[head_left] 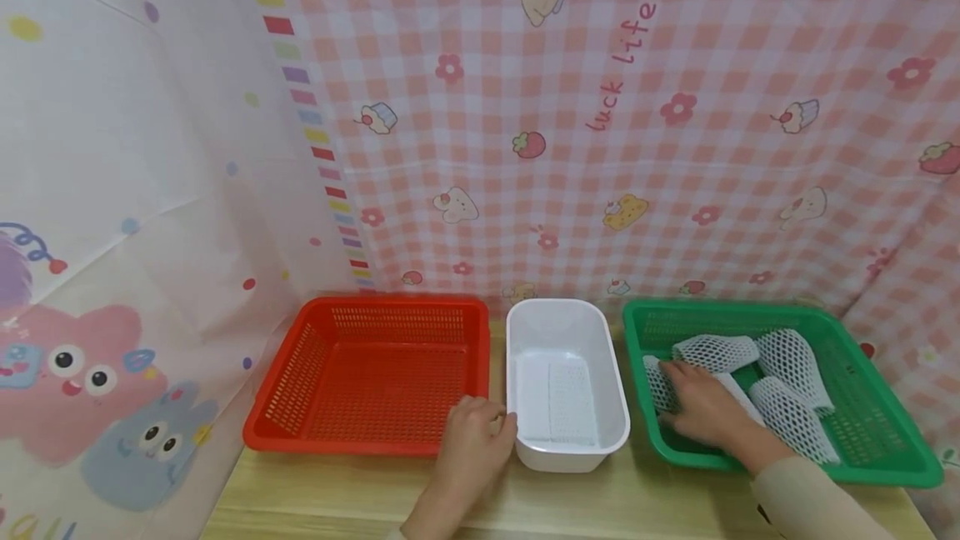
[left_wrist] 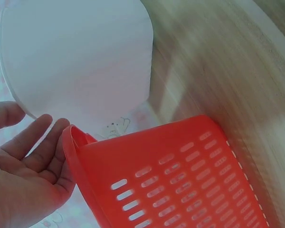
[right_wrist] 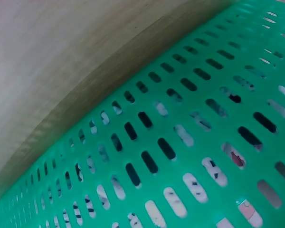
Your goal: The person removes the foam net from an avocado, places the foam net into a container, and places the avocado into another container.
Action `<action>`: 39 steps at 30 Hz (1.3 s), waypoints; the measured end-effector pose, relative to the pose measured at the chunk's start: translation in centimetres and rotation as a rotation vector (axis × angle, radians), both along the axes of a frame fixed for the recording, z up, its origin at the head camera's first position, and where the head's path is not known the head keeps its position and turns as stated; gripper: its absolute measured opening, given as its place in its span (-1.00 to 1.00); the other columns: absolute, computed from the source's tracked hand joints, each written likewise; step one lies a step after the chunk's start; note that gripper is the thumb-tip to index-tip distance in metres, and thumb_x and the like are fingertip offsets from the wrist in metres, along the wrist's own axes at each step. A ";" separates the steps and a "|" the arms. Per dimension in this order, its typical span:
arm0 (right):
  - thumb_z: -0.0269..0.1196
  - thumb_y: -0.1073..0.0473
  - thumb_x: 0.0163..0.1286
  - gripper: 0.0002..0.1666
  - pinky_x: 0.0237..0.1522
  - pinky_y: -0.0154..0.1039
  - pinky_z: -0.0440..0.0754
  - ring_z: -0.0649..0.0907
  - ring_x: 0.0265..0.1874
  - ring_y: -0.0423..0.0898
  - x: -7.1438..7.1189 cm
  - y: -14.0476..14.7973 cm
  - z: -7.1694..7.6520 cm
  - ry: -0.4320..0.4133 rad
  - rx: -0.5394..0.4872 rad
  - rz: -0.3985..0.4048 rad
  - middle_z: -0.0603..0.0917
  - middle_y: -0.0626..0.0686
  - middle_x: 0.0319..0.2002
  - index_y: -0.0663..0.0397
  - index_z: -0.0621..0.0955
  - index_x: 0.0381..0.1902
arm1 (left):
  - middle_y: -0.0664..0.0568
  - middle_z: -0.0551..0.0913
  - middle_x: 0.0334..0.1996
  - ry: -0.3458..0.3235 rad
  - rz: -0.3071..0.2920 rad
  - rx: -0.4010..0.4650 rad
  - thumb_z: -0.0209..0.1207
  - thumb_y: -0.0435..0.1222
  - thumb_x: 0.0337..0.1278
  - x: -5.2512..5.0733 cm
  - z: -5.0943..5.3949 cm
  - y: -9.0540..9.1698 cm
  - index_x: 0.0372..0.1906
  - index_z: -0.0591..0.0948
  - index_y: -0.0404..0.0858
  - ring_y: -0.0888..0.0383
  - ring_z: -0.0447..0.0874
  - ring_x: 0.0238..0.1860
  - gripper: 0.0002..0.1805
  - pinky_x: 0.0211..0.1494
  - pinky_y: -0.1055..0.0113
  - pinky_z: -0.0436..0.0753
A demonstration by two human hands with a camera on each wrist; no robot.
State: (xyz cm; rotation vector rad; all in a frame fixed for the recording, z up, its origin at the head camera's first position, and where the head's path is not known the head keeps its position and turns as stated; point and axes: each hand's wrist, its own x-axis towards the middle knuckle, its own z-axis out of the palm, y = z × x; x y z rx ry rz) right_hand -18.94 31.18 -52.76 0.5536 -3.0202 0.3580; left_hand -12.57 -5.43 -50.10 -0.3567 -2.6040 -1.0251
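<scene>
In the head view my right hand reaches into the green basket, its fingers on a white foam-net piece at the left end. Several more net pieces lie around it. How firmly the fingers hold is hidden. My left hand rests between the red basket and the white tub, fingers loosely bent at their rims. In the left wrist view the left hand has its fingertips beside the red basket's rim and the thumb by the white tub.
The three containers stand in a row on a wooden table, the tub in the middle. Patterned cloth hangs behind and at the sides. The right wrist view is filled by the green basket's slotted wall.
</scene>
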 end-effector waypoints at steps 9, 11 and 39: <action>0.63 0.09 0.02 0.04 0.16 0.38 0.52 0.55 0.15 0.52 -0.9 0.1 -1.0 -0.020 0.012 -0.037 0.56 0.53 0.17 0.54 0.43 0.32 | 0.02 0.76 -0.42 -0.013 0.005 -0.007 0.36 -0.32 0.22 -0.1 -0.1 0.2 -0.31 0.81 -0.34 0.19 0.55 -0.36 -0.86 -0.12 0.19 0.56; 0.63 0.11 0.02 0.04 0.15 0.38 0.52 0.55 0.15 0.53 -1.0 0.2 -1.1 -0.020 0.009 -0.040 0.55 0.54 0.17 0.55 0.43 0.32 | 0.02 0.76 -0.42 -0.014 0.007 -0.006 0.36 -0.32 0.22 -0.1 0.0 0.2 -0.32 0.82 -0.34 0.19 0.56 -0.35 -0.86 -0.12 0.18 0.56; 0.49 0.05 0.16 -0.02 0.22 0.44 0.43 0.49 0.23 0.52 -0.7 0.4 1.2 -0.030 -0.107 -0.115 0.51 0.56 0.24 0.51 0.38 0.39 | 0.04 0.76 -0.42 -0.008 0.024 -0.012 0.37 -0.34 0.21 0.2 -0.1 0.3 -0.34 0.81 -0.31 0.19 0.53 -0.36 -0.90 -0.17 0.23 0.54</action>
